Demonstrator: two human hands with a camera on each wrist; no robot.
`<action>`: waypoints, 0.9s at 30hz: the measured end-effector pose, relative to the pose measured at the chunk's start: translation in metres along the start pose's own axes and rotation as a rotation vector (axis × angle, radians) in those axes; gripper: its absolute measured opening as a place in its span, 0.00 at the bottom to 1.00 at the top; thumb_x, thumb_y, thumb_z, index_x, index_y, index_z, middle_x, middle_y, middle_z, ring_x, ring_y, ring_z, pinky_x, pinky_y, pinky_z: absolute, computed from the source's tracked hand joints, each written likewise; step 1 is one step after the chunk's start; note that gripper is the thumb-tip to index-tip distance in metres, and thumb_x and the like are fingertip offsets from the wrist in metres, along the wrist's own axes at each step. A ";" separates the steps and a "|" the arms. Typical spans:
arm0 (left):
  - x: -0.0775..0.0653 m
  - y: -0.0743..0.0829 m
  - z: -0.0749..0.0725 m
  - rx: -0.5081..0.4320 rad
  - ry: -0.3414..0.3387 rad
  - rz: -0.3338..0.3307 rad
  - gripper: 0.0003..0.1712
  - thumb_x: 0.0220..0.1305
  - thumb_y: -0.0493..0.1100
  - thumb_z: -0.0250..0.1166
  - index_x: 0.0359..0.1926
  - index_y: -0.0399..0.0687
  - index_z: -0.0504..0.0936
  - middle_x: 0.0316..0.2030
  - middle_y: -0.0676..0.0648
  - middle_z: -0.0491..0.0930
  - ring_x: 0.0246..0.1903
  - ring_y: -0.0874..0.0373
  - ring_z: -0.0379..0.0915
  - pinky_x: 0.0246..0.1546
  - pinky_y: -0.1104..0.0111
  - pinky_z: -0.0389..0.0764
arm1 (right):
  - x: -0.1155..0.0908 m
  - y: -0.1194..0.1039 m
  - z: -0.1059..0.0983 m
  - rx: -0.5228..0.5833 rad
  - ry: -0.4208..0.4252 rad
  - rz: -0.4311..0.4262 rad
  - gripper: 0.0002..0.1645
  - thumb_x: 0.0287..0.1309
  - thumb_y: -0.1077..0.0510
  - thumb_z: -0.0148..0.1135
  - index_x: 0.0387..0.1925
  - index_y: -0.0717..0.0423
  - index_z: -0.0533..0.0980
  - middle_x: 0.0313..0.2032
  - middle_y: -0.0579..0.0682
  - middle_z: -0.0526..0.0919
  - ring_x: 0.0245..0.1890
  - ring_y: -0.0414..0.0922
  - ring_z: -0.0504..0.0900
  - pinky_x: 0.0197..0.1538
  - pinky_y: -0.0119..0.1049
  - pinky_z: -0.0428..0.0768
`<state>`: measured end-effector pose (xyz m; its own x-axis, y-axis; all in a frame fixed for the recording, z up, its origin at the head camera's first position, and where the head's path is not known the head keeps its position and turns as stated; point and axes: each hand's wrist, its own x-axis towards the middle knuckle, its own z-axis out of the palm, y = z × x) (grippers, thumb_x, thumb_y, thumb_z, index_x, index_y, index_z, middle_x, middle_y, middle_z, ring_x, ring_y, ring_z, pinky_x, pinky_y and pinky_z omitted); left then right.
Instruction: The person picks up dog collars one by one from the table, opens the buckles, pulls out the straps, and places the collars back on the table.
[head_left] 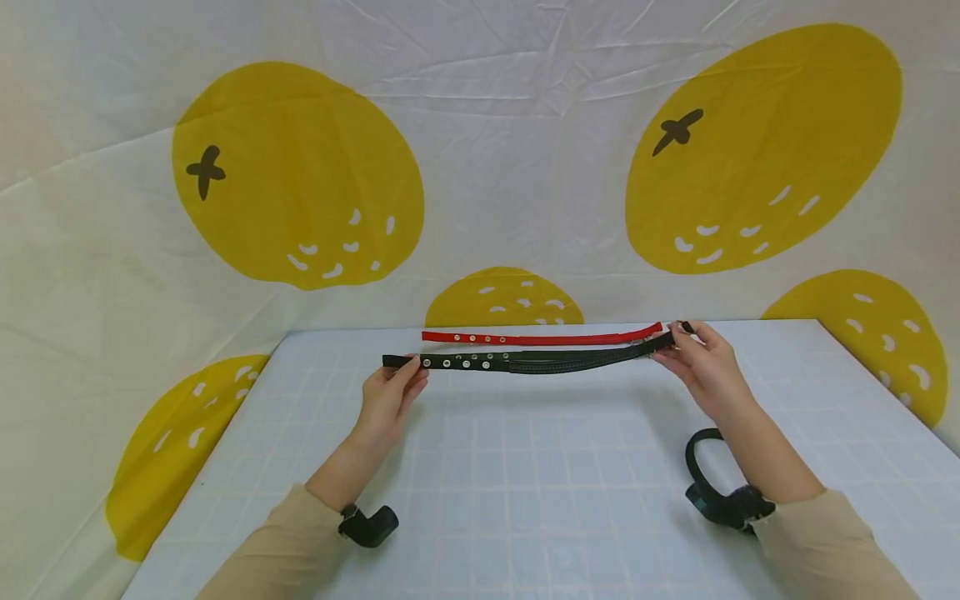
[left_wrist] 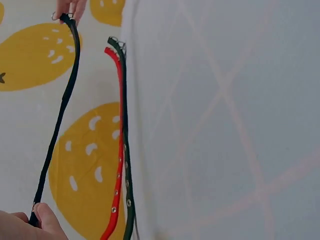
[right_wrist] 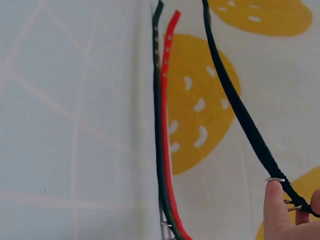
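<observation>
A black collar [head_left: 555,366] with metal eyelets is held stretched lengthwise above the table by both hands. My left hand [head_left: 390,400] pinches its eyelet end between thumb and fingers. At the other end, my right hand [head_left: 705,367] grips the part with the metal buckle and ring [right_wrist: 275,179]. Behind it, at the far edge of the table, lie a red collar [head_left: 555,340] and a dark green collar [left_wrist: 125,115], side by side and roughly parallel. In the head view the black collar partly covers the green one.
The table [head_left: 510,492] has a pale blue checked cover. Behind it hangs a white cloth [head_left: 525,192] with large yellow fruit prints. A black camera [head_left: 367,527] sits on the left wrist, and another camera [head_left: 727,504] with a looped strap on the right.
</observation>
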<state>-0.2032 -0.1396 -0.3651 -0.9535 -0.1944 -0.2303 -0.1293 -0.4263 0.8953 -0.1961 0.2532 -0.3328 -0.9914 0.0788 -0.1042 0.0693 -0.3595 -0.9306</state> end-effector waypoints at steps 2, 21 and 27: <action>0.003 -0.001 -0.001 -0.005 0.003 -0.021 0.13 0.64 0.36 0.60 0.46 0.34 0.70 0.29 0.49 0.77 0.29 0.64 0.77 0.41 0.74 0.79 | 0.003 -0.001 -0.002 0.073 0.012 0.055 0.16 0.54 0.54 0.64 0.42 0.52 0.69 0.45 0.49 0.67 0.34 0.40 0.81 0.41 0.34 0.81; 0.043 -0.018 0.005 0.118 0.091 0.043 0.13 0.66 0.33 0.56 0.48 0.31 0.65 0.27 0.46 0.76 0.23 0.64 0.78 0.38 0.72 0.80 | 0.050 0.014 -0.017 0.304 0.165 0.373 0.10 0.59 0.59 0.58 0.43 0.53 0.73 0.27 0.52 0.78 0.27 0.47 0.82 0.43 0.36 0.80; 0.051 -0.024 0.004 0.124 0.095 0.042 0.16 0.66 0.32 0.55 0.52 0.29 0.63 0.25 0.46 0.76 0.22 0.63 0.78 0.40 0.68 0.80 | 0.055 0.019 -0.015 0.271 0.179 0.394 0.07 0.63 0.57 0.53 0.41 0.54 0.72 0.27 0.52 0.77 0.26 0.48 0.82 0.41 0.36 0.81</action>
<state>-0.2503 -0.1360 -0.3967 -0.9294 -0.2954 -0.2215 -0.1279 -0.3050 0.9437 -0.2480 0.2646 -0.3611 -0.8595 0.0380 -0.5097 0.3796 -0.6202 -0.6864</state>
